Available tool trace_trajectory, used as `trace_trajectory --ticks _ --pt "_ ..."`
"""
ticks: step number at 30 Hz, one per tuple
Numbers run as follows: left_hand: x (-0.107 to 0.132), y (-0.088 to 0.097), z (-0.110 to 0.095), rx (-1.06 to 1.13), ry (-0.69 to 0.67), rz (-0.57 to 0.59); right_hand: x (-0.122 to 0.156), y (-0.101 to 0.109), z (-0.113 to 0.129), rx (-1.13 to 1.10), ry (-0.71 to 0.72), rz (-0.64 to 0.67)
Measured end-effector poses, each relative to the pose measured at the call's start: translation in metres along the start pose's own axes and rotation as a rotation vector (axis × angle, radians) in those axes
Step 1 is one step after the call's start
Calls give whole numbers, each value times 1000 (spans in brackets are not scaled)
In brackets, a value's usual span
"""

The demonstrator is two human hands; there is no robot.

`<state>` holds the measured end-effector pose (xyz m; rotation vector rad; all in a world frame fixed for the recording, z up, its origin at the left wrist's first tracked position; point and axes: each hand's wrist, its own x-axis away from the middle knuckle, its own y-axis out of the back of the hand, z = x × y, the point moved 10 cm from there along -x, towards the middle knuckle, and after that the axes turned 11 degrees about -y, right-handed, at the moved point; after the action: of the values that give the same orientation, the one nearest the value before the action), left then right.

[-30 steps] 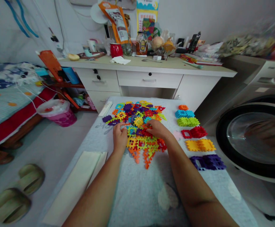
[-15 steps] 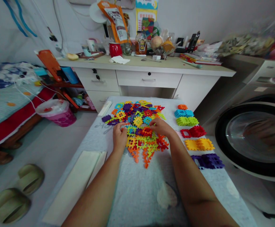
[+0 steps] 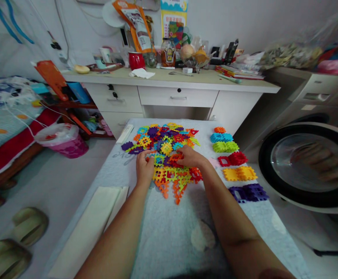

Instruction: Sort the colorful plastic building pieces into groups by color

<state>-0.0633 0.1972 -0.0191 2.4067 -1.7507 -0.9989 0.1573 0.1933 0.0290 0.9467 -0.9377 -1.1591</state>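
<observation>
A heap of colourful notched plastic building pieces (image 3: 166, 148) lies on the cloth-covered table, some joined into flat panels toward me. My left hand (image 3: 144, 167) rests at the heap's left edge, fingers curled inward and thumb near a blue and yellow panel; what its fingertips hold is hidden. From the right, my right hand (image 3: 192, 158) reaches in, its fingers closed on a red-orange building piece (image 3: 175, 159). Orange triangular pieces (image 3: 178, 190) stick out from the near side of the joined panels.
Along the table's right side stand sorted stacks: orange, blue, green, red (image 3: 237, 158), yellow (image 3: 241, 173) and purple (image 3: 249, 193). Folded white material (image 3: 90, 228) lies at the left edge. A cluttered desk (image 3: 180, 83) stands behind, with an open-door washing machine (image 3: 308, 162) at right.
My right hand has moved left, onto the red-orange piece among the panels. The left hand stays at the heap's edge. The whole view has shifted slightly.
</observation>
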Motion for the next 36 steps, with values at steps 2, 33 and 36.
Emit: trace_trajectory --ticks 2,33,36 --pt "0 0 -1 -2 6 5 2 -2 3 1 -15 35" --pt "-1 -4 -5 -11 0 30 11 19 20 8 76 -21" --pt "-1 -4 -5 -13 5 36 2 44 10 15 107 -45"
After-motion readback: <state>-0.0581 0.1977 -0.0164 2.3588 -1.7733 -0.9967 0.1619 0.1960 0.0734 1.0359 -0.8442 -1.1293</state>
